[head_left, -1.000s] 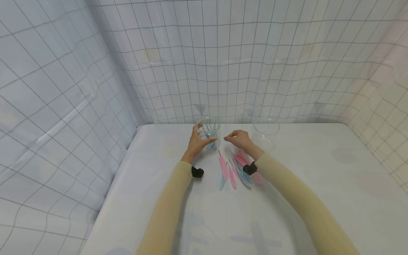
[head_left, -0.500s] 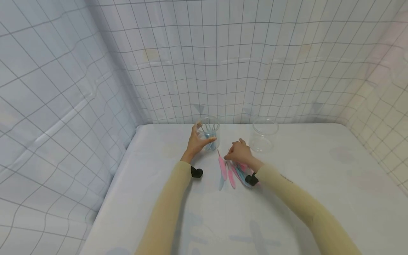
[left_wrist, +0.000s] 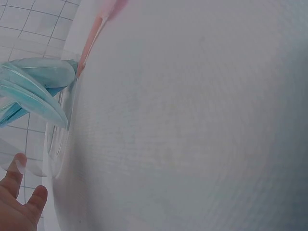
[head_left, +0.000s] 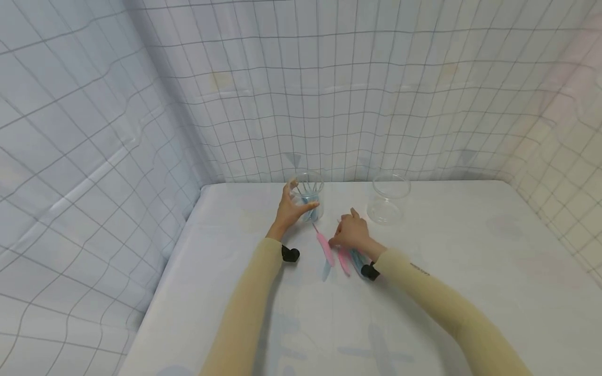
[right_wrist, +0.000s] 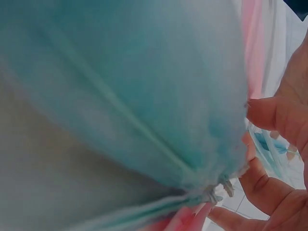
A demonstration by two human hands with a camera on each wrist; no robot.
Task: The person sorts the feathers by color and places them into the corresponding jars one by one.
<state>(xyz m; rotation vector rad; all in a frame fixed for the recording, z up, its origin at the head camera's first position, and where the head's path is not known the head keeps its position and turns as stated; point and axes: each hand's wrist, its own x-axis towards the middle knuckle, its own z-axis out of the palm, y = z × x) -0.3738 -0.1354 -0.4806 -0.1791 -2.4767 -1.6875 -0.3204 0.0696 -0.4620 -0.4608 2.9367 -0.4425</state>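
My left hand (head_left: 288, 210) holds a clear round jar (head_left: 321, 206), with fingers behind it and thumb along the front. Several blue feathers (left_wrist: 36, 89) stand inside, stems upward. In front of the jar a pink feather (head_left: 325, 249) lies across a blue one (head_left: 326, 270). My right hand (head_left: 352, 231) is low over the loose pile, fingers bent down at a second pink feather (head_left: 344, 262) and blue feathers (head_left: 357, 259). In the right wrist view a large blue feather (right_wrist: 144, 86) hides much; thumb and fingertips are at its edge, and I cannot tell whether they pinch anything.
A second clear jar (head_left: 388, 203) stands beyond and to the right of my right hand. The white-covered table (head_left: 226, 271) ends at a hanging grid-patterned cloth (head_left: 348, 115) behind, with more cloth at both sides. Each wrist carries a small black camera (head_left: 290, 255).
My right hand has come down and back from beside the held jar to the feather pile. The nearest pink feather has tilted, its stem swinging left. The left hand keeps its place on the jar.
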